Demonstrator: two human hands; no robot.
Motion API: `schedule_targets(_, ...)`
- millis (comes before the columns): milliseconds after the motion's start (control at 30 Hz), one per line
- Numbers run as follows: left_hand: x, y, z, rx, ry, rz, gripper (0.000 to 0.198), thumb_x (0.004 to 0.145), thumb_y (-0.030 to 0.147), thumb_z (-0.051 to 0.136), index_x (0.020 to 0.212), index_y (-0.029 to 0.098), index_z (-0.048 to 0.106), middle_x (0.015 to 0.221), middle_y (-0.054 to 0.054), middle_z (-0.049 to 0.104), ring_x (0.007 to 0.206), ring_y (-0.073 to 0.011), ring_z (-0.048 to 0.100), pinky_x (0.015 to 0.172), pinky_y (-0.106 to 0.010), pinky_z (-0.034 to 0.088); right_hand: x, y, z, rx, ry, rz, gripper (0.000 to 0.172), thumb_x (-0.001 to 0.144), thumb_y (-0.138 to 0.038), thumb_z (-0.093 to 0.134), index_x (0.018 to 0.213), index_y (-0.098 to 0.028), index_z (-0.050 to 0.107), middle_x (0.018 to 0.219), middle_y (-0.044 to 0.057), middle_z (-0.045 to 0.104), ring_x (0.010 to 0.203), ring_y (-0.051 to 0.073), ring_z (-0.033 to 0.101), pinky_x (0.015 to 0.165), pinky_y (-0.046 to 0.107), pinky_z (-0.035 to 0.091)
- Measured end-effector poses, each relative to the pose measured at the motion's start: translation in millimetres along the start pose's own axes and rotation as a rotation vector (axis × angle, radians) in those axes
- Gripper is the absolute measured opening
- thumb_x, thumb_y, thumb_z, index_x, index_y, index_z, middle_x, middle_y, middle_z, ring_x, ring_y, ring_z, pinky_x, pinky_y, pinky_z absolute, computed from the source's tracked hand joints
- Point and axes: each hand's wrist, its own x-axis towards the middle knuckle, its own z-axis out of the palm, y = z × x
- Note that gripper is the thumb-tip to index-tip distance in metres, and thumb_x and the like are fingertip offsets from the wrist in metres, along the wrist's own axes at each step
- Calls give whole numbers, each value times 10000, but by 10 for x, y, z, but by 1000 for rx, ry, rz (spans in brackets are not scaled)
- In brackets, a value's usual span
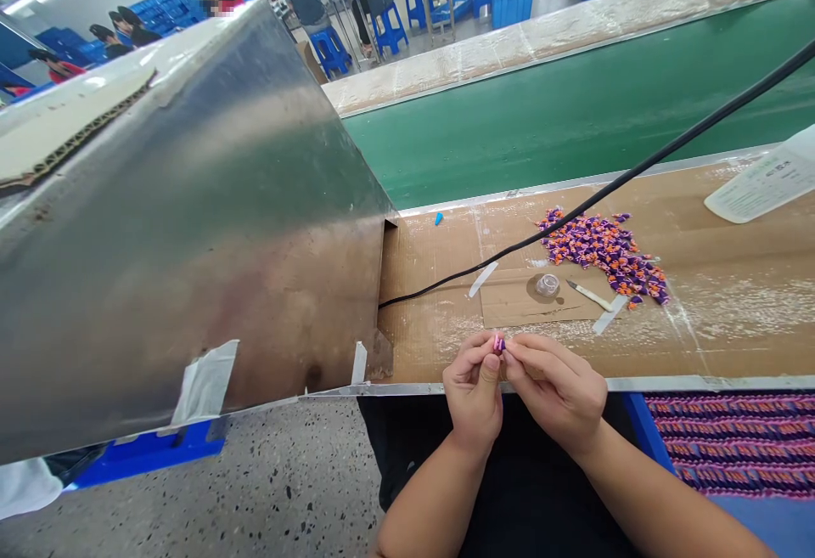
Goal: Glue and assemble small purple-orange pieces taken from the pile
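"Bare forearms (439, 490) are lying nearest to us. What are the hands doing?"

"Left hand (474, 388) and right hand (564, 384) are pinching one small purple-and-pink piece (498, 344) between thumbs and fingers, by the near edge of the bench (433, 329)."

"Why are both holding it?"

"It is looking tiny, so each hand is probably steadying one end. Fingertips are hiding some of it, so its full shape is escaping me."

"What is sitting just beyond?"

"A clear cup (548, 285) and a white-handled tool (590, 295) are resting on a cardboard sheet (509, 310), perhaps for sparing the bench from drips. Strips of tape (611, 314) are seemingly pinning that sheet down."

"And the loose pile (598, 252)?"

"It is lying behind the sheet, presumably for easy reaching. Down at the right, a blue tray (648, 437) is holding similar pieces in rows, likely for keeping order."

"That black cable (668, 157)?"

"It is slanting across the bench, towards the metal box (255, 227)."
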Motion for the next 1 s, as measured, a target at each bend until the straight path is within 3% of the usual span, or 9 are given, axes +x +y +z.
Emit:
schedule_targets(467, -26, 13, 15, -27, 38, -136, 304, 811, 512, 917, 867, 219, 861, 986, -113, 795, 899, -204, 770, 804, -298, 650, -10, -9, -9, 6, 1, 8, 216, 938, -73, 749, 1076, -236, 772, 955, 55, 827, 797, 181, 812, 745, 273, 710)
schedule_targets(1000, -52, 56, 82, -93, 63, -151, 287, 778, 505, 947, 829, 237, 860, 927, -87, 784, 866, -172, 756, 800, -267, 644, 3, -24, -18, 21, 13, -9, 227, 935, -74, 746, 1089, -239, 774, 941, 52, 827, 794, 187, 812, 733, 281, 712)
